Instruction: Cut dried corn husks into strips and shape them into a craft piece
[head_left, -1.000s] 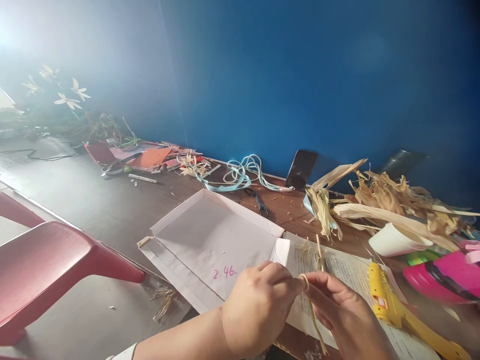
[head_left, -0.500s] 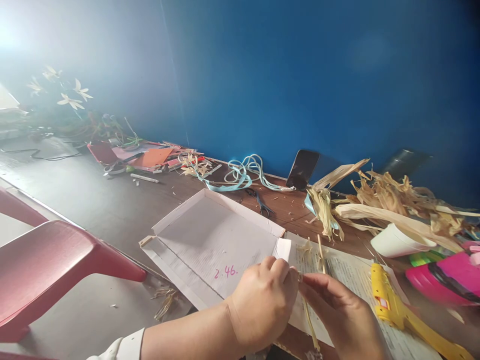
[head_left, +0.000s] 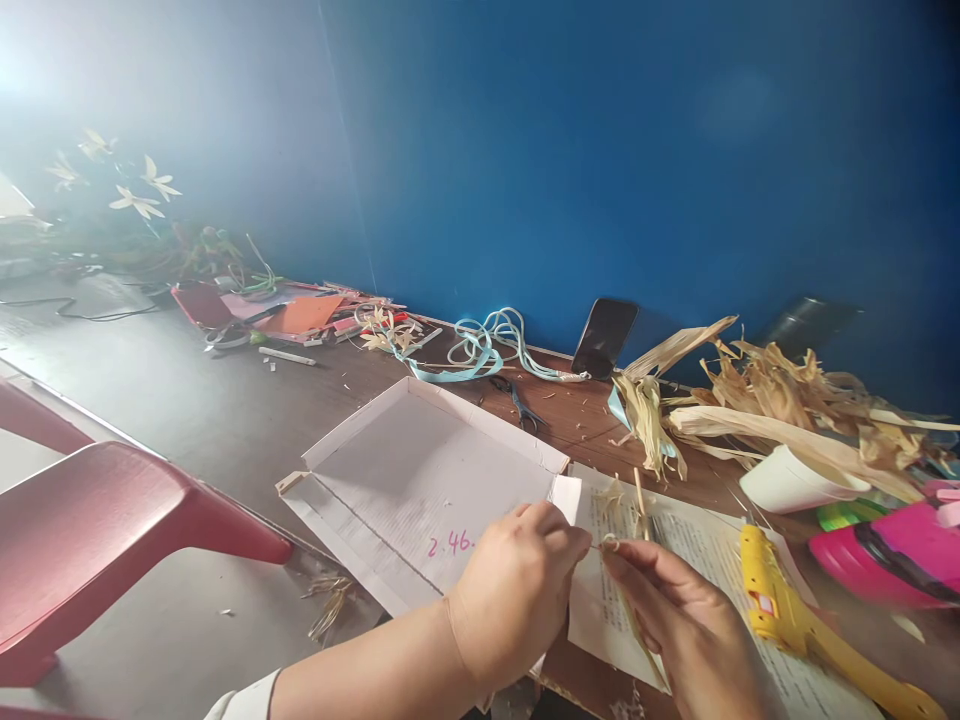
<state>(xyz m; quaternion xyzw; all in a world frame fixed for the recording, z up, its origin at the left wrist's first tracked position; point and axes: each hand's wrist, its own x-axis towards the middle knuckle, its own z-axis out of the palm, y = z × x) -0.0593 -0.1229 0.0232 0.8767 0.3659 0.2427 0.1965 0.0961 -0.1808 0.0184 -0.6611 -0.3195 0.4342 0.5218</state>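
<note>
Toward five o'clock, the right hand point(head_left: 679, 615) pinches a pale strip point(head_left: 631, 615), tip seemingly curled already, tail left loose; the left hand point(head_left: 517, 595) is closed, contents hidden.

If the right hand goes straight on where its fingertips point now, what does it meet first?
Most likely the left hand, just ahead of the right hand, though depth is unclear.
</note>
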